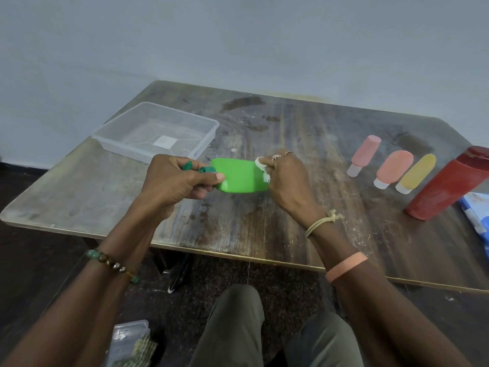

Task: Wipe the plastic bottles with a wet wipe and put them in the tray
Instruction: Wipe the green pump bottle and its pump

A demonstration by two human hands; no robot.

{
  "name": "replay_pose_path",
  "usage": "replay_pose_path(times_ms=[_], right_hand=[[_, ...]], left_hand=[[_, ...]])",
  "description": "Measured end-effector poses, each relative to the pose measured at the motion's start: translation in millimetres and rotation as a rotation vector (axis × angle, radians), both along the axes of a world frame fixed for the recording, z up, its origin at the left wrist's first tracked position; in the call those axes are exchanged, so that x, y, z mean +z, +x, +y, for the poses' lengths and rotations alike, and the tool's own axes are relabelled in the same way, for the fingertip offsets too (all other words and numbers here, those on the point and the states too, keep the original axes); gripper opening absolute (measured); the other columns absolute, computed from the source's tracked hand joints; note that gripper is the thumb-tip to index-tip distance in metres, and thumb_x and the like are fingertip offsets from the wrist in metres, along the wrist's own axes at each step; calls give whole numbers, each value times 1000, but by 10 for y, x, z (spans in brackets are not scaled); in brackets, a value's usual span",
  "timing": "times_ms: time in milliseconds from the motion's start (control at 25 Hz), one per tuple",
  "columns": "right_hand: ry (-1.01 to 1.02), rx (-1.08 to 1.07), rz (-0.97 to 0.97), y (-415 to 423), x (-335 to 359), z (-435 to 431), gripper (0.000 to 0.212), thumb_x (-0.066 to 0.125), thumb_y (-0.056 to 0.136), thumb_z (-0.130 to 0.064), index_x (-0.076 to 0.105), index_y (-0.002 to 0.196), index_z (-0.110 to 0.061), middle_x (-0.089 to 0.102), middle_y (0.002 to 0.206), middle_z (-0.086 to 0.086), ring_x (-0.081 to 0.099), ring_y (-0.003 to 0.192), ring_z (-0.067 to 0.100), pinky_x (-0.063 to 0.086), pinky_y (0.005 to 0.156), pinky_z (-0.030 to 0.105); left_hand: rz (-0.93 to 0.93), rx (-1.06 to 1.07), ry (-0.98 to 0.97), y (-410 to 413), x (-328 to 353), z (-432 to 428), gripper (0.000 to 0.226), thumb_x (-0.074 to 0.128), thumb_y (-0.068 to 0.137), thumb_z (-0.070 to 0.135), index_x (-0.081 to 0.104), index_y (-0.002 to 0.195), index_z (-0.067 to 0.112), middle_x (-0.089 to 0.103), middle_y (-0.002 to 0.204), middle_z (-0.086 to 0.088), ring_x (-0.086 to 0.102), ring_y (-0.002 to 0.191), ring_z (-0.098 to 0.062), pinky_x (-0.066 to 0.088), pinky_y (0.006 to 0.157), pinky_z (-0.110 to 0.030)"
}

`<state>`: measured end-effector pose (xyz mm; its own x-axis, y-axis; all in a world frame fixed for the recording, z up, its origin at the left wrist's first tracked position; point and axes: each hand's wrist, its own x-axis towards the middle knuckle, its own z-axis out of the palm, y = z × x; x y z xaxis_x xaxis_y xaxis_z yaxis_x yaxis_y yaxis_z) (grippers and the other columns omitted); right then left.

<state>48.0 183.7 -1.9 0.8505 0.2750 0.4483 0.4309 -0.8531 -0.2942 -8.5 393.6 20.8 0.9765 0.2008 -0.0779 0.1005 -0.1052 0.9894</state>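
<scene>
Head view. Caught mid-wipe, seemingly on the first bottle of the lot. Held a green plastic bottle [239, 176] on its side just above the wooden table [291, 221], near the front middle. Gripped it at the dark green cap [206, 170] end with the left hand [180, 178], fingers and thumb curled round neck and shoulder. Pinched a bunched white wet wipe [262, 168] in the right hand [285, 178], fingers curled, and pressed it against the bottle's base end. Could not tell how much of the surface was already clean.

Kept the clear plastic tray [119, 147] at the table's far left, just beyond the left hand, with no bottle in it yet. Left four more lying in a row on the right, well apart from the hands: a pale pink bottle [363, 158], a coral bottle [394, 168], a yellow bottle [416, 173] and a large red bottle [447, 186], with a blue-and-white packet [476, 213] just beside the last.

Judged next: turning the bottle in the left hand so the wipe reaches the remaining faces, then carrying it left and forward over the tray's near rim and laying it down, wipe kept in the right hand for the row on the right.
</scene>
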Motion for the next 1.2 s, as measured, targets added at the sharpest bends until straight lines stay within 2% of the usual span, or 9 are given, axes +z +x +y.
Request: replay_pose_path(times_ms=[200, 280, 440, 520, 600, 800, 960, 1080, 1200], right_hand=[[50, 165, -45, -402, -88, 227, 28, 63, 91, -4, 70, 118, -7, 61, 97, 16, 56, 80, 27, 46, 65, 31], [71, 26, -26, -272, -208, -33, 34, 62, 91, -1, 66, 124, -9, 61, 102, 16, 55, 83, 26, 48, 67, 32], [149, -305, 184, 76, -286, -478, 38, 55, 90, 4, 66, 124, -9, 65, 109, 21, 61, 96, 34, 45, 73, 34], [56, -203, 97, -65, -245, -252, 31, 53, 96, -5, 64, 126, -6, 61, 108, 18, 58, 89, 28, 43, 70, 32], [86, -48, -2, -221, -252, -144, 27, 51, 100, -12, 66, 121, -2, 60, 102, 16, 54, 81, 24, 46, 68, 33], [143, -279, 194, 188, -213, -473, 35, 51, 88, 6, 69, 117, -3, 69, 109, 24, 63, 100, 39, 51, 82, 41], [-29, -239, 250, 326, -17, -440, 43, 53, 82, 6, 68, 120, -7, 67, 123, 15, 59, 116, 33, 49, 94, 37], [-116, -161, 240, 326, 124, -376, 42, 53, 81, 8, 71, 115, -9, 69, 119, 12, 61, 112, 32, 47, 88, 33], [-47, -28, 246, 274, 278, -203, 45, 50, 80, 12, 76, 107, -12, 73, 110, 10, 64, 105, 26, 46, 82, 25]], left_hand=[[16, 28, -8, 31, 0, 11, 31, 92, 61, 14, 77, 84, 1, 74, 73, -18, 71, 65, -22, 56, 54, -22], [36, 20, -30, 38, -31, 18, 31, 92, 62, 15, 77, 84, 0, 74, 74, -19, 70, 65, -22, 54, 50, -20], [52, 35, -56, 61, -42, 27, 34, 91, 63, 15, 76, 87, -2, 74, 75, -20, 71, 64, -21, 52, 48, -19], [52, 19, -44, 75, -18, 45, 34, 91, 62, 14, 75, 87, -3, 74, 75, -20, 72, 64, -21, 54, 49, -19], [55, -12, -25, 68, -15, 65, 36, 91, 58, 14, 75, 86, -2, 75, 76, -20, 72, 68, -23, 57, 52, -20], [40, -63, 39, 46, -9, 134, 38, 90, 55, 16, 77, 88, 4, 76, 79, -17, 73, 69, -23, 58, 55, -21], [-37, -76, 153, 29, 53, 129, 39, 92, 53, 19, 78, 89, 13, 76, 74, -12, 70, 57, -19, 61, 57, -26], [-139, -110, 275, -12, 89, 118, 37, 93, 54, 19, 78, 88, 21, 76, 70, -5, 71, 55, -21, 61, 58, -27], [-226, -144, 396, -32, 126, 88, 40, 94, 56, 19, 78, 92, 22, 75, 74, 1, 71, 56, -12, 58, 58, -19]])
